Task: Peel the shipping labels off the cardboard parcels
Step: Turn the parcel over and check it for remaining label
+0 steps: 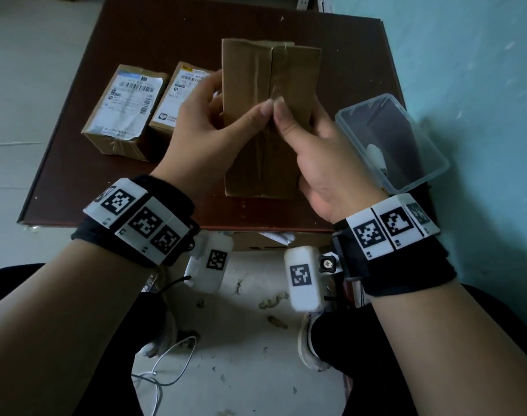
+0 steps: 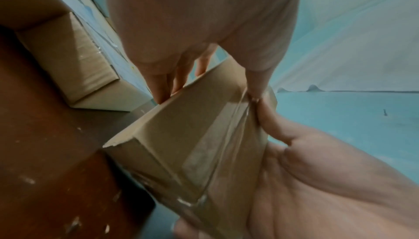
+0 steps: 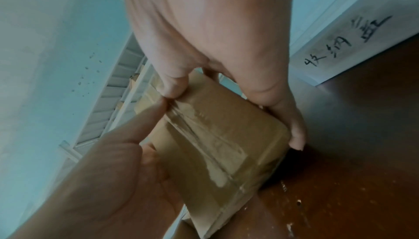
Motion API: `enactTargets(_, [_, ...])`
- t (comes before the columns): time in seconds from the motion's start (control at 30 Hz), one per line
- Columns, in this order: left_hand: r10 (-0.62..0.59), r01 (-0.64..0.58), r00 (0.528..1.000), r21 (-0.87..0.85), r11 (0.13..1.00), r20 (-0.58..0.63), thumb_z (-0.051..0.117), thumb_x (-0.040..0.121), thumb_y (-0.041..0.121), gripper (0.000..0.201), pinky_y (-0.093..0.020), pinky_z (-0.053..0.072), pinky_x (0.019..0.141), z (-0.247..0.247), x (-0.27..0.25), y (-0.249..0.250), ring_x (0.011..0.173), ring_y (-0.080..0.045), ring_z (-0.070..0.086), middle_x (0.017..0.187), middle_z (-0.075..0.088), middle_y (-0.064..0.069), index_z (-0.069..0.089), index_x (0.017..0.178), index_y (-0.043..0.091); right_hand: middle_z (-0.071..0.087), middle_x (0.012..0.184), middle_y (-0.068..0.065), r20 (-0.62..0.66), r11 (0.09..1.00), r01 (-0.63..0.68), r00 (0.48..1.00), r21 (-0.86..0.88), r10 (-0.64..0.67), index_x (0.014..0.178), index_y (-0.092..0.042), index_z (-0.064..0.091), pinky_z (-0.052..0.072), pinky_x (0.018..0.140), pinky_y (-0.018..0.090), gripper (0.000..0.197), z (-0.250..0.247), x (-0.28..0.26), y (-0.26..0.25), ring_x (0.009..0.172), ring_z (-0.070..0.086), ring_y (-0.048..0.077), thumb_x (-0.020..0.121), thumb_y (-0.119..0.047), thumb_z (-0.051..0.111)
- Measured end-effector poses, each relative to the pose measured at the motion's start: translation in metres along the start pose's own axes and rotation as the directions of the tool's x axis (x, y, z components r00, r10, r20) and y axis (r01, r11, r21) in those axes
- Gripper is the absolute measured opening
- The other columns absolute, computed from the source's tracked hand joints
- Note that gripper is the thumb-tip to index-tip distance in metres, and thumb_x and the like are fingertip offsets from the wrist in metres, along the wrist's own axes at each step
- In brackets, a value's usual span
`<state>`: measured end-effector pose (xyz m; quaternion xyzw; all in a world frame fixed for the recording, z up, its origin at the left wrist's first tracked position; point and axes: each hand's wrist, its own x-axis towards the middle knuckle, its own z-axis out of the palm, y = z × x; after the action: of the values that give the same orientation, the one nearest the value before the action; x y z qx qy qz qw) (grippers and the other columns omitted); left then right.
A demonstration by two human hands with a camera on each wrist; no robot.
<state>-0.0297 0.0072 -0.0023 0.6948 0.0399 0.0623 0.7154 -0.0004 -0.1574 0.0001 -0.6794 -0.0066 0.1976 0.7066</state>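
Note:
A plain brown cardboard parcel (image 1: 289, 85) is held up over the dark brown table (image 1: 166, 34) by both hands. My left hand (image 1: 226, 121) grips its left edge, fingers behind and thumb across the front. My right hand (image 1: 304, 130) grips the right side and lower corner. Both thumb tips meet on the clear tape (image 1: 269, 70) running down the middle seam. No label shows on the face turned to me. The left wrist view has the parcel (image 2: 192, 135) between my left hand (image 2: 211, 85) and right hand (image 2: 317, 171). The right wrist view shows my right hand (image 3: 226, 90) on the parcel (image 3: 215, 144).
Two smaller parcels lie on the table's left part, one (image 1: 124, 112) with a large white label, the other (image 1: 181, 97) with a label half hidden by my left hand. A clear plastic tub (image 1: 391, 139) sits at the right edge. A white box with handwriting (image 3: 340, 49) stands behind.

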Motion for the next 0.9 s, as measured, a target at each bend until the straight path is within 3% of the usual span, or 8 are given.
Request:
enactTargets(0.07, [-0.029,0.026,0.998,0.055,0.998,0.057,0.084,0.090,0.017,0.074,-0.038,0.061,0.097,-0.006,0.002,0.000,0.121,-0.019,0.071,0.135,0.068,-0.013,0.043,0.151,0.004,0.070,0.146,-0.001,0.008,0.998,-0.047,0.999,0.029,0.047,0.162,-0.032,0.047,0.053,0.117,0.059,0.069,-0.004,0.000,0.002,0.138,0.064,0.023,0.100,-0.038,0.076])
enactTargets(0.2, [-0.010,-0.001,0.997,0.140,0.990,0.080,0.086,0.086,0.023,0.081,-0.037,0.062,0.095,-0.009,0.003,0.002,0.120,-0.017,0.070,0.136,0.066,-0.010,0.041,0.151,0.006,0.071,0.145,0.001,0.034,0.997,-0.059,0.998,0.045,0.057,0.161,-0.029,0.047,0.057,0.111,0.061,0.062,-0.010,0.000,-0.001,0.134,0.068,0.025,0.106,-0.023,0.072])
enactTargets(0.3, [0.000,-0.001,1.000,0.058,0.998,0.011,0.072,0.100,0.024,0.052,-0.042,0.064,0.088,-0.002,0.001,0.003,0.111,-0.023,0.074,0.128,0.070,-0.014,0.047,0.139,0.001,0.075,0.139,0.000,0.023,0.996,-0.051,0.998,0.069,0.050,0.152,-0.031,0.057,0.057,0.112,0.058,0.050,-0.010,0.002,-0.005,0.133,0.070,0.024,0.105,-0.043,0.072])
enactTargets(0.4, [0.037,-0.037,0.999,0.067,0.997,-0.001,0.072,0.099,0.034,0.053,-0.051,0.064,0.088,0.005,-0.002,0.001,0.110,-0.028,0.075,0.124,0.072,-0.015,0.048,0.132,0.000,0.074,0.142,-0.004,-0.002,0.996,-0.056,0.998,0.063,0.056,0.150,-0.034,0.059,0.052,0.116,0.060,0.056,-0.009,0.004,-0.008,0.139,0.065,0.024,0.100,-0.058,0.070])
enactTargets(0.5, [0.046,-0.039,0.996,0.080,0.996,-0.081,0.073,0.100,0.034,0.051,-0.045,0.066,0.080,0.006,-0.004,0.001,0.100,-0.023,0.078,0.113,0.076,-0.013,0.048,0.128,-0.001,0.078,0.134,-0.003,0.019,0.998,-0.044,0.999,0.048,0.043,0.144,-0.033,0.062,0.055,0.114,0.058,0.044,-0.010,0.005,-0.006,0.133,0.070,0.023,0.103,-0.041,0.075])
enactTargets(0.67, [0.073,-0.051,0.980,0.120,0.991,-0.183,0.073,0.100,0.038,0.045,-0.032,0.064,0.073,0.006,-0.005,0.005,0.094,-0.016,0.079,0.106,0.078,-0.008,0.053,0.122,0.004,0.078,0.134,0.003,0.084,0.998,-0.051,0.995,0.049,0.047,0.156,-0.026,0.054,0.060,0.109,0.056,0.060,-0.013,0.005,-0.006,0.127,0.074,0.023,0.102,-0.013,0.076])
enactTargets(0.8, [0.064,-0.042,0.979,0.113,0.993,-0.196,0.075,0.098,0.042,0.050,-0.038,0.066,0.075,0.006,-0.004,0.003,0.093,-0.019,0.079,0.105,0.079,-0.009,0.057,0.120,0.000,0.077,0.136,-0.001,0.093,0.994,-0.074,0.993,0.082,0.066,0.149,-0.029,0.061,0.057,0.113,0.056,0.044,-0.010,0.005,-0.009,0.131,0.071,0.022,0.107,-0.036,0.071])
enactTargets(0.9, [0.038,0.002,0.967,0.159,0.987,-0.250,0.073,0.095,0.054,0.052,-0.035,0.065,0.073,0.007,-0.001,0.000,0.090,-0.016,0.079,0.101,0.079,-0.005,0.063,0.115,0.007,0.076,0.140,-0.003,0.065,0.994,-0.076,0.995,0.076,0.071,0.153,-0.031,0.059,0.055,0.115,0.056,0.050,-0.006,0.007,-0.007,0.135,0.069,0.022,0.107,-0.046,0.069])
